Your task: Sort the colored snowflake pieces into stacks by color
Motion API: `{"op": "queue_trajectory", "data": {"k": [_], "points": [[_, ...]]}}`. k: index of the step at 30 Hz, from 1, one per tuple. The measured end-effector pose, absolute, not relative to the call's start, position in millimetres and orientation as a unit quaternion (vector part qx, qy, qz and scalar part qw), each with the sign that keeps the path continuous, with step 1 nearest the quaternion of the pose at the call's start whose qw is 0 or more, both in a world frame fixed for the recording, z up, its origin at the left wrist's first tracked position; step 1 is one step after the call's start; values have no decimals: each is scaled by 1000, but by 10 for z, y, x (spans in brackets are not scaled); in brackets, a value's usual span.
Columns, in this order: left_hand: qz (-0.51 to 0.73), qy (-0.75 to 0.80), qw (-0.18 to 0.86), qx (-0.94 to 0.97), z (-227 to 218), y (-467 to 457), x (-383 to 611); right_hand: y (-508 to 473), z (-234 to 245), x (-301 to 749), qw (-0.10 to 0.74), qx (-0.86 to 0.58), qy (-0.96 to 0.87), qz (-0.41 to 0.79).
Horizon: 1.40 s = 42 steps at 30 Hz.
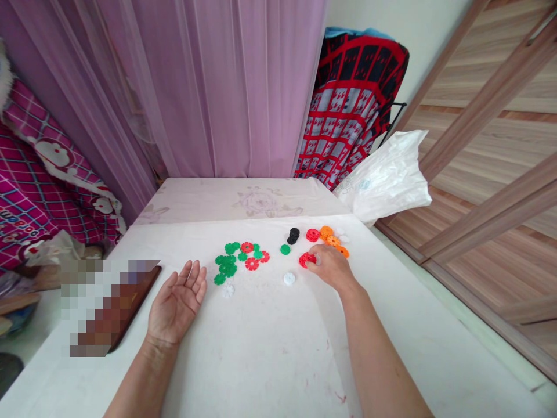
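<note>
Red disc (pixel 306 259) under right hand (pixel 331 267) fingertips; left hand (pixel 178 302) palm-up, empty.

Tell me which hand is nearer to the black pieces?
Right. The right hand lies just below-right of the black pieces; the left hand rests palm-up far to their left.

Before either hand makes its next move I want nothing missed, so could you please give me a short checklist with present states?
1. The right hand touches the red piece: ok, fingertips rest on it.
2. Firm grip on the red piece: cannot tell, fingers hide it.
3. The left hand is free: ok, open, palm up, empty.
4. The green pieces are away from the right hand: ok, nearer the left hand.
5. The orange pieces are clear of the right hand: not ok, close beside it.
6. The white piece is unobstructed: ok, alone between the hands.
</note>
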State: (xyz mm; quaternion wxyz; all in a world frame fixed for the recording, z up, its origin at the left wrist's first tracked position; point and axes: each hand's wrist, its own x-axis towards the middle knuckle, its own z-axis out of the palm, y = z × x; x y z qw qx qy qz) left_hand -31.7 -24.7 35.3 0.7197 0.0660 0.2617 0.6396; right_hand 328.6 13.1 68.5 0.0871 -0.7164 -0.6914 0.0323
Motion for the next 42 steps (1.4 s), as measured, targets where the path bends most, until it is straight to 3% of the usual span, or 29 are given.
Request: {"op": "queue_trajectory", "data": {"k": [8,15,24,33,42], "points": [[637,256,725,55,366,-254,-308,95,812,2975,157,-681,-714,28],[639,250,726,51,351,-257,-299,129,814,2144,30,-587,-806,73],[633,241,734,52,326,-258,-301,319,679,1945,-35,-588,-803,91],[635,250,729,57,325,-255,-302,138,689,2044,21,-573,-819,13],[634,243,732,56,336,-263,-309,146,918,3014,119,-708,-695,9]]}}
